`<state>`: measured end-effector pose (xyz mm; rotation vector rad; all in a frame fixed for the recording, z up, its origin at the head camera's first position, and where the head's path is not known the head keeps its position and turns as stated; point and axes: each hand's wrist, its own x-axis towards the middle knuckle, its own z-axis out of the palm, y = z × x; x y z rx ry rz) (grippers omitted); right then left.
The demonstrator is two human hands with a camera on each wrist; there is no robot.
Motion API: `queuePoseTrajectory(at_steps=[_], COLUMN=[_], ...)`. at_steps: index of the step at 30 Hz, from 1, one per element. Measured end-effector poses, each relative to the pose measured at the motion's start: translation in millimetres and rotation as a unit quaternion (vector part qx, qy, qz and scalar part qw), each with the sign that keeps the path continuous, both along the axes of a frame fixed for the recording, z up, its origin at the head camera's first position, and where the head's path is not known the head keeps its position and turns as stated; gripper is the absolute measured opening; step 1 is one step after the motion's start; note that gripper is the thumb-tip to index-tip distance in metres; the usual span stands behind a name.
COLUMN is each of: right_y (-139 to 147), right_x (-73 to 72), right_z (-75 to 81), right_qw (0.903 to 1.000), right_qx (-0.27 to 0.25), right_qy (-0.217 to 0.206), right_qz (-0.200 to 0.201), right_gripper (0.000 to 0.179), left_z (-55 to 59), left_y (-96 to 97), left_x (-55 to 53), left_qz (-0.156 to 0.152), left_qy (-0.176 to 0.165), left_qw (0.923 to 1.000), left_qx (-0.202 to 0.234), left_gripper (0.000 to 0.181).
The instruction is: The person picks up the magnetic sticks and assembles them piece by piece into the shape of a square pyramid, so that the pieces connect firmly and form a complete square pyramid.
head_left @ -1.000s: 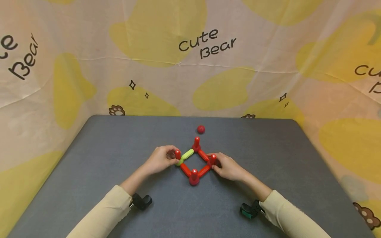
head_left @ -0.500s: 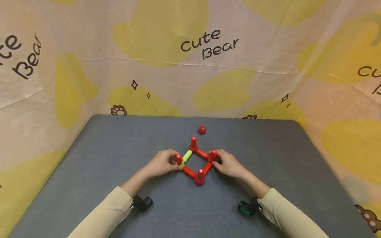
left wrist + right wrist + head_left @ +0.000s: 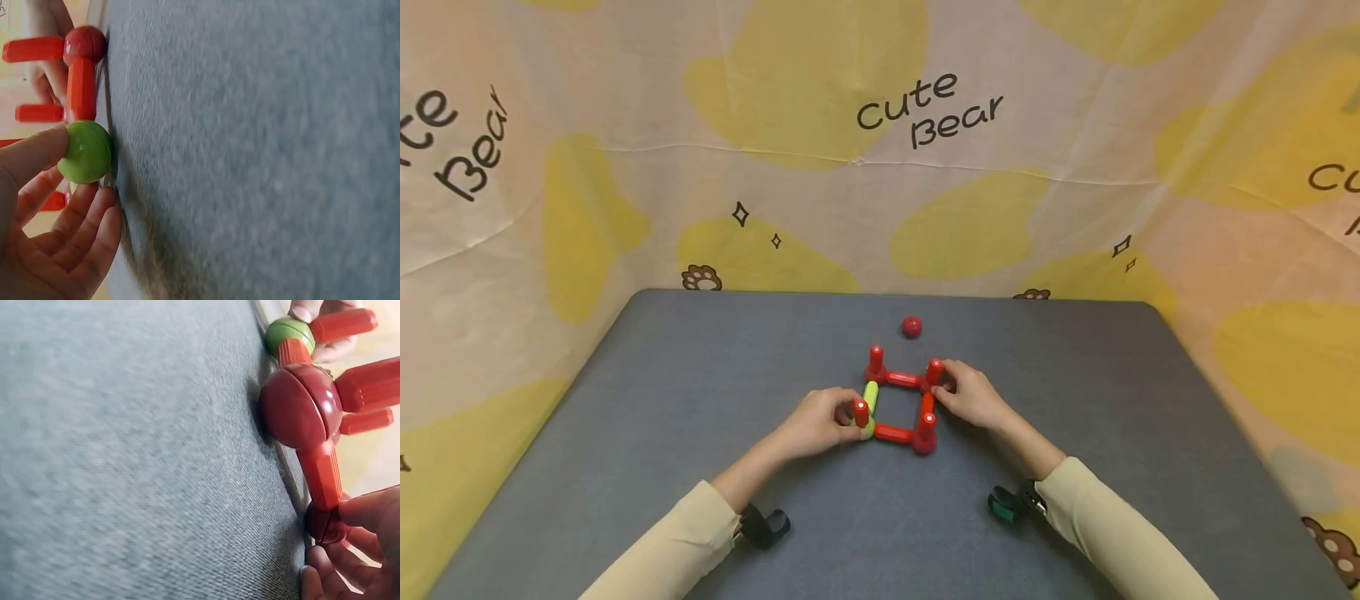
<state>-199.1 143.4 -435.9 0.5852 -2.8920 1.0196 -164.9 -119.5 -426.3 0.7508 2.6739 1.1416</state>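
Note:
A square frame of balls and rods lies on the grey table in the head view, with an upright red rod at each corner. My left hand [image 3: 820,422] pinches the green ball [image 3: 85,152] at its near-left corner, thumb on one side. At the far-right corner, my right hand [image 3: 973,396] grips a dark red ball [image 3: 325,525] between thumb and fingers. The near-right red ball [image 3: 924,442] and far-left red ball [image 3: 876,374] are untouched. One side is a yellow-green rod [image 3: 871,397]; the other sides are red rods, such as the near one [image 3: 892,434].
A loose red ball [image 3: 912,327] sits behind the frame toward the back of the grey table [image 3: 737,333]. Patterned cloth [image 3: 820,200] hangs at the back and both sides. Each wrist wears a black device, such as the left one [image 3: 765,527].
The frame has turned counterclockwise from a diamond to a nearly square-on stance. My left hand has moved nearer and rightward with the green ball; my right hand has moved farther away.

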Motion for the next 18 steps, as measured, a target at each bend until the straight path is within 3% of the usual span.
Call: queuePoseTrajectory(at_steps=[10, 18], right_y=[-1.9, 4.8], right_x=[-8.6, 7.6], right_z=[1.2, 2.3], right_qw=[0.9997, 0.9988], right_qx=[-0.003, -0.035], right_qy=[-0.018, -0.015], right_qz=[-0.016, -0.03], right_gripper=[0.025, 0.041], left_z=[-0.6, 0.8], left_y=[6.3, 2.0], left_x=[3.8, 7.8], left_qz=[-0.007, -0.017], left_qy=[0.022, 0.042], left_qw=[0.9997, 0.9989], left_qx=[-0.01, -0.014], left_gripper=[0.018, 0.017])
